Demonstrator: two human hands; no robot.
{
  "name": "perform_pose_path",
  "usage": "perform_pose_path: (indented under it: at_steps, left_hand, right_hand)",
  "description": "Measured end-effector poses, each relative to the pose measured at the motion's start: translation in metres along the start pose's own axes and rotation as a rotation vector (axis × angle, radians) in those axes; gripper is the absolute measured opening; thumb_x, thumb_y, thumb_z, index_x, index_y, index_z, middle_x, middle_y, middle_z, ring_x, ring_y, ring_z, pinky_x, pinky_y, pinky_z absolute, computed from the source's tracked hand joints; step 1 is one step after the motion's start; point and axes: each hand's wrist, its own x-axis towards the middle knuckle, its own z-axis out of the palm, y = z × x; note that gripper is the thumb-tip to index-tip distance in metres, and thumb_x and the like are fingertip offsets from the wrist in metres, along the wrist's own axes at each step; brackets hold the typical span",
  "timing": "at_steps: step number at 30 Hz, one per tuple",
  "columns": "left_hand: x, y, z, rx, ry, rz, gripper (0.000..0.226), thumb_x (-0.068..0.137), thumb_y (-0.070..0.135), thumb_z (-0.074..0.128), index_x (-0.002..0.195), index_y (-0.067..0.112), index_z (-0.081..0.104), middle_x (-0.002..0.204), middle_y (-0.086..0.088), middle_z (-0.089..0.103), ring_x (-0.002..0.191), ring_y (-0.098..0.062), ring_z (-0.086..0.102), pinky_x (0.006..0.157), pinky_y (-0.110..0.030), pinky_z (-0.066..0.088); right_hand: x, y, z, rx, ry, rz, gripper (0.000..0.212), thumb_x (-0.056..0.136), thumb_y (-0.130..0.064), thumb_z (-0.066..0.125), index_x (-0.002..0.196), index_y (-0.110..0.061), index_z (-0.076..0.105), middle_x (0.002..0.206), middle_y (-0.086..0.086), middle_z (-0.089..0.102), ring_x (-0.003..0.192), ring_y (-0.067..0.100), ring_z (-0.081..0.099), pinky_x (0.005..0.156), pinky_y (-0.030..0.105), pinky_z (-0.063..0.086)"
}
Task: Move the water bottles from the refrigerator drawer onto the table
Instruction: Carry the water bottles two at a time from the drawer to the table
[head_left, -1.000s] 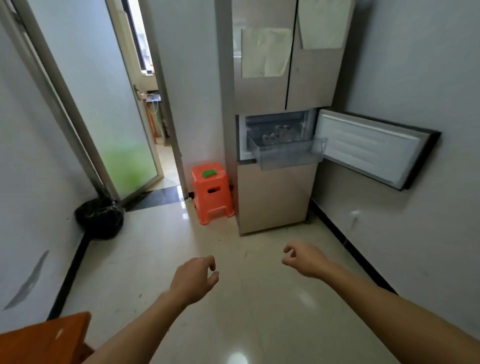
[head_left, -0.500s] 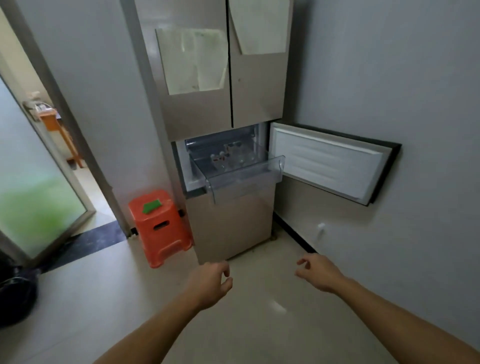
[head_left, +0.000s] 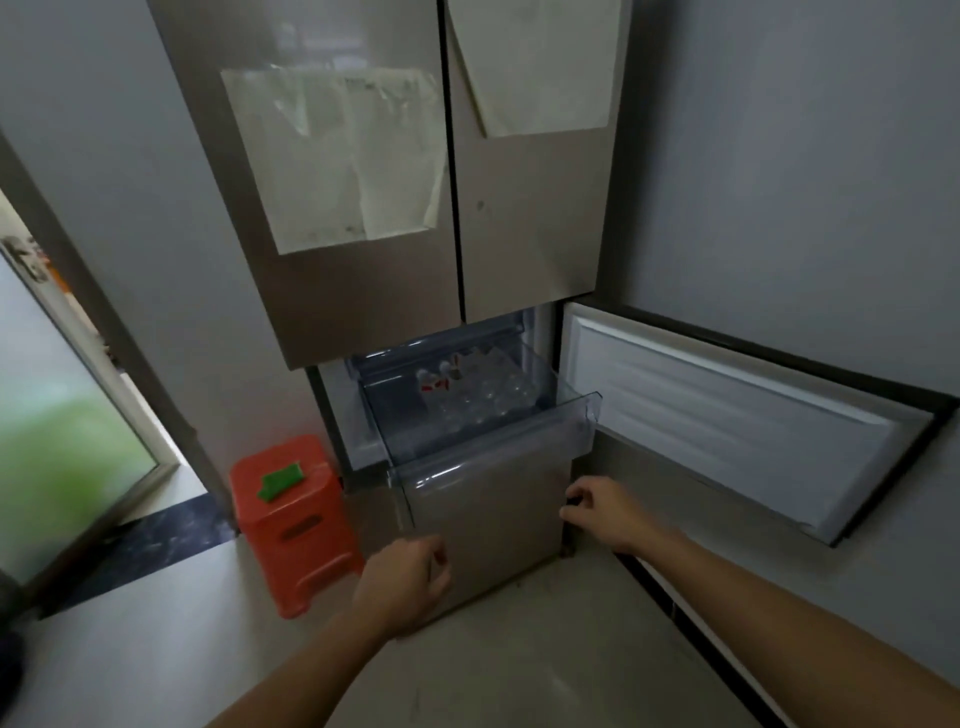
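Observation:
A clear plastic refrigerator drawer (head_left: 493, 439) is pulled out of the tall beige refrigerator (head_left: 363, 291). Several clear water bottles (head_left: 467, 397) with white caps and red labels lie inside it. My left hand (head_left: 402, 584) hangs below the drawer front, fingers loosely curled, holding nothing. My right hand (head_left: 605, 512) is lower right of the drawer, fingers curled and apart, also holding nothing. Neither hand touches the drawer or a bottle. No table is in view.
The compartment door (head_left: 727, 415) stands swung open to the right along the grey wall. An orange plastic stool (head_left: 293, 519) with a green object (head_left: 280, 480) on top stands left of the refrigerator. A glass door (head_left: 62, 441) and doorway lie at far left.
I have come much closer to the refrigerator; the drawer and bottles now fill the middle of the view. Both hands have risen toward the drawer front, still holding nothing.

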Motion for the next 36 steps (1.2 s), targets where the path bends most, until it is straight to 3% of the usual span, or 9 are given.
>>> perform_pose_path:
  at_steps: [3,9,12,19,22,26,29,33,36]
  left_hand:
    - [0.047,-0.021,-0.001,-0.010,0.026,-0.020,0.019,0.086,0.039,0.050,0.094,0.024,0.059,0.090,0.003,0.068,0.086,-0.018,0.064,0.067,-0.031,0.044]
    - [0.144,-0.076,-0.004,-0.046,0.089,-0.027,0.014,0.087,0.038,0.051,0.092,0.025,0.057,0.093,0.004,0.068,0.088,-0.018,0.063,0.067,-0.029,0.040]
    - [0.182,-0.094,-0.002,-0.040,0.074,-0.039,0.017,0.088,0.038,0.050,0.095,0.023,0.057,0.098,0.003,0.067,0.092,-0.019,0.062,0.071,-0.031,0.043]
    - [0.220,-0.118,0.028,-0.053,-0.004,-0.150,0.023,0.090,0.041,0.045,0.099,0.023,0.055,0.100,-0.001,0.067,0.091,-0.022,0.064,0.074,-0.033,0.047]
    - [0.220,-0.119,0.046,-0.078,0.018,-0.254,0.029,0.090,0.046,0.037,0.092,0.023,0.054,0.093,-0.005,0.065,0.084,-0.026,0.064,0.067,-0.033,0.045]
    - [0.217,-0.108,0.055,-0.002,0.132,-0.299,0.024,0.080,0.039,0.040,0.067,0.022,0.049,0.064,-0.001,0.059,0.060,-0.023,0.059,0.050,-0.028,0.041]
    - [0.216,-0.100,0.056,0.024,0.154,-0.359,0.018,0.080,0.034,0.044,0.065,0.024,0.046,0.061,0.003,0.056,0.062,-0.021,0.056,0.051,-0.030,0.042]
    - [0.217,-0.091,0.059,0.091,0.171,-0.477,0.020,0.082,0.034,0.043,0.065,0.025,0.047,0.060,0.007,0.057,0.063,-0.019,0.054,0.055,-0.032,0.040]
    - [0.218,-0.084,0.060,0.131,0.139,-0.524,0.022,0.083,0.034,0.041,0.065,0.025,0.050,0.062,0.007,0.060,0.063,-0.019,0.054,0.056,-0.031,0.038]
  right_hand:
    - [0.056,-0.012,0.001,-0.003,-0.004,-0.025,0.038,0.086,-0.036,0.069,0.119,-0.019,0.062,0.093,-0.008,0.059,0.085,0.009,0.056,0.074,0.023,0.044]
    - [0.164,-0.044,0.005,-0.006,0.029,-0.041,0.032,0.088,-0.028,0.065,0.117,-0.013,0.063,0.080,-0.010,0.056,0.077,0.009,0.055,0.070,0.025,0.042]
    - [0.213,-0.061,0.002,-0.016,0.020,-0.044,0.034,0.088,-0.030,0.066,0.118,-0.014,0.062,0.088,-0.005,0.058,0.086,0.013,0.057,0.075,0.025,0.042]
    - [0.306,-0.070,0.014,-0.109,0.011,-0.020,0.029,0.087,-0.038,0.062,0.104,-0.014,0.062,0.090,-0.001,0.061,0.089,0.022,0.063,0.070,0.030,0.048]
    - [0.348,-0.067,0.029,-0.155,0.013,-0.043,0.041,0.088,-0.042,0.061,0.112,-0.010,0.061,0.108,0.009,0.065,0.096,0.029,0.062,0.077,0.037,0.054]
    - [0.398,-0.071,0.041,-0.276,-0.028,0.000,0.041,0.090,-0.046,0.058,0.103,-0.007,0.063,0.103,0.012,0.067,0.091,0.030,0.063,0.072,0.030,0.048]
    - [0.435,-0.070,0.056,-0.365,-0.108,-0.024,0.064,0.087,-0.062,0.050,0.117,-0.007,0.061,0.111,0.016,0.065,0.097,0.032,0.063,0.078,0.036,0.052]
    - [0.458,-0.075,0.066,-0.450,-0.084,-0.070,0.104,0.080,-0.077,0.046,0.146,0.000,0.025,0.126,0.018,0.056,0.106,0.032,0.060,0.078,0.037,0.052]
    - [0.459,-0.079,0.064,-0.408,-0.125,-0.086,0.106,0.078,-0.078,0.047,0.146,0.000,0.023,0.128,0.017,0.056,0.104,0.032,0.061,0.079,0.035,0.052]
